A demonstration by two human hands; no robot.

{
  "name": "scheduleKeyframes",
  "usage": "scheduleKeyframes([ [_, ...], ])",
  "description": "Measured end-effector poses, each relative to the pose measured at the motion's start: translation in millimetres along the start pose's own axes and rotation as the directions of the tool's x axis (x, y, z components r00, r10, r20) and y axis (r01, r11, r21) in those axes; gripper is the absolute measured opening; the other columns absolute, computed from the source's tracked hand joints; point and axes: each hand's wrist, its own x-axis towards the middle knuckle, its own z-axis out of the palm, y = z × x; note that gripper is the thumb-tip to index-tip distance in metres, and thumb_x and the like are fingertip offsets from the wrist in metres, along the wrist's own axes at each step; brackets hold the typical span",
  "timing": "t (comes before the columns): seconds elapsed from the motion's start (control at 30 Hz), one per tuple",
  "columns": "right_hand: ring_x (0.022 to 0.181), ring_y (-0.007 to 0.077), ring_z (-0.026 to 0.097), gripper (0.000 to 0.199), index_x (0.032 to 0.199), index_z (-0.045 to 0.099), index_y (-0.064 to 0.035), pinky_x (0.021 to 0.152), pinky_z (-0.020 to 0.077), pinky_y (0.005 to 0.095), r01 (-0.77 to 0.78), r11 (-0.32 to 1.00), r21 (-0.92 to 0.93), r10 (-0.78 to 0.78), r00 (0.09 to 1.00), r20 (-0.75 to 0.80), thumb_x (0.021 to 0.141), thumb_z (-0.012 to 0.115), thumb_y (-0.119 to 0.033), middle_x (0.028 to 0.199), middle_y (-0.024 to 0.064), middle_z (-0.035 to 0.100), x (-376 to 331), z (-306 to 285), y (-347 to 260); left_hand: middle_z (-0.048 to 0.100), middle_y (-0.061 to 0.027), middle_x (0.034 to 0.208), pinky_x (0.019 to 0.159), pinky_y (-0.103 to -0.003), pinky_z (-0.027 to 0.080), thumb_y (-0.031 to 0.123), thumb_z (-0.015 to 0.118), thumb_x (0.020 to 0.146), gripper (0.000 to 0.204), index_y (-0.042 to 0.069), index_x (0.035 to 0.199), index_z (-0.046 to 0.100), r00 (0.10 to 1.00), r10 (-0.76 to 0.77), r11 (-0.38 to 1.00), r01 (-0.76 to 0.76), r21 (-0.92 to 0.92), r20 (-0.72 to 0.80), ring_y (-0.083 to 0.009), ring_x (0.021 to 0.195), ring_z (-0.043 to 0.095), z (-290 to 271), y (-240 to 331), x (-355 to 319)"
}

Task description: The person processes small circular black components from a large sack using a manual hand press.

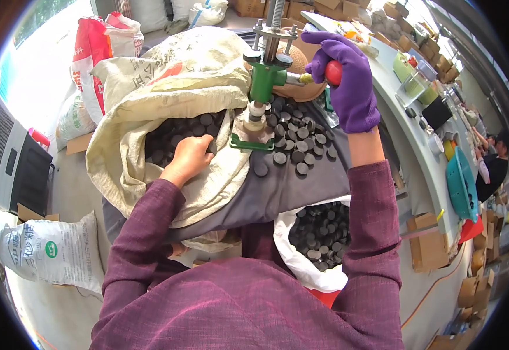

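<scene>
Black rubber-like discs (170,139) seem to be being picked from the woven sack (111,157) at left by the bare left hand (191,156); whether one is pinched cannot be told. The red ball knob (333,73) is gripped by the purple-gloved right hand (353,79), far right of the green hand press (261,81). A disc would presumably need to be brought rightward to the press base (253,143).

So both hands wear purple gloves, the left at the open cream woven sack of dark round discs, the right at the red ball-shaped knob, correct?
Not quite: the head view shows the left hand bare; only the right hand wears a purple glove. The rest holds.
</scene>
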Motion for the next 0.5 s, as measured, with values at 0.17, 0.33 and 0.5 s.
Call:
scheduleKeyframes([
  [0.17, 0.057, 0.0122, 0.051, 0.039, 0.108, 0.066, 0.0078, 0.070, 0.0519, 0.0294, -0.094, 0.995, 0.015, 0.094, 0.995, -0.011, 0.093, 0.038, -0.015, 0.065, 0.0063, 0.057, -1.6, 2.1, -1.2, 0.068, -0.0175, 0.087, 0.070, -0.039, 0.053, 0.016, 0.076, 0.071, 0.038, 0.000, 0.104, 0.066, 0.978, -0.078, 0.983, 0.042, -0.179, -0.194, -0.0305, 0.077, 0.067, 3.2, 15.9, 21.2],
  [0.33, 0.057, 0.0121, 0.051, 0.039, 0.107, 0.066, 0.0079, 0.070, 0.0515, 0.0290, -0.075, 0.997, 0.006, 0.076, 0.997, -0.032, 0.092, 0.038, -0.016, 0.065, 0.0060, 0.057, -3.6, 4.3, -3.8, 0.066, -0.0149, 0.099, 0.085, -0.040, 0.051, 0.021, 0.080, 0.070, 0.041, 0.003, 0.105, 0.068, 0.942, -0.161, 0.925, 0.040, -0.379, -0.294, -0.0323, 0.097, 0.063, 44.2, 36.4, 61.6],
  [0.5, 0.057, 0.0119, 0.051, 0.039, 0.108, 0.066, 0.0077, 0.070, 0.0517, 0.0292, -0.118, 0.993, 0.016, 0.118, 0.993, -0.019, 0.093, 0.039, -0.016, 0.065, 0.0061, 0.057, -1.7, 2.7, -1.1, 0.064, -0.0081, 0.107, 0.092, -0.039, 0.048, 0.021, 0.078, 0.069, 0.042, 0.009, 0.110, 0.072, 0.920, -0.291, 0.897, 0.168, -0.408, -0.262, -0.0281, 0.108, 0.057, 58.9, 45.8, 74.7],
])
